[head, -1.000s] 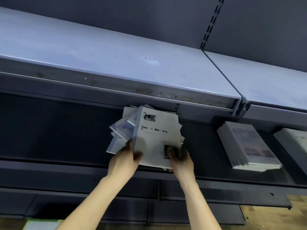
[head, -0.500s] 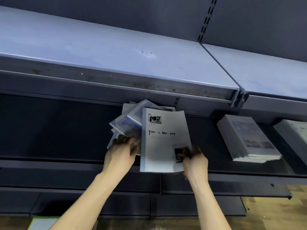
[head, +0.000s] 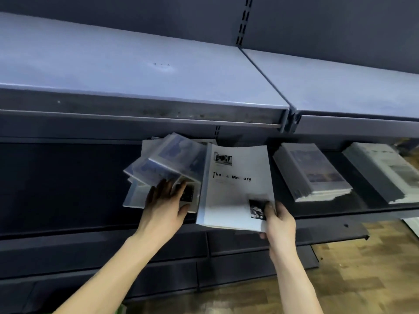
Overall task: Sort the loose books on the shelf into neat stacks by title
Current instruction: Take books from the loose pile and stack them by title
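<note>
A white book titled "Time & Memory" (head: 235, 186) is held at its lower right corner by my right hand (head: 280, 219), lifted a little over the front of the dark lower shelf (head: 68, 182). To its left lies a messy pile of loose books (head: 167, 164) with bluish cover pictures, fanned out at angles. My left hand (head: 166, 201) rests flat on that pile, fingers spread. Two neat stacks stand on the same shelf to the right: one stack (head: 314, 173) with a bluish cover and a second stack (head: 383, 171) at the frame's edge.
A grey upper shelf (head: 140, 71) juts out above the books and hides their far ends. A slotted upright (head: 242, 21) divides the shelf bays. Lower dark shelves (head: 204, 257) sit below, and wooden floor (head: 362, 268) shows at the bottom right.
My right hand has pulled the "Time & Memory" book off the pile to the right. My left hand has shifted onto the remaining pile and holds it down.
</note>
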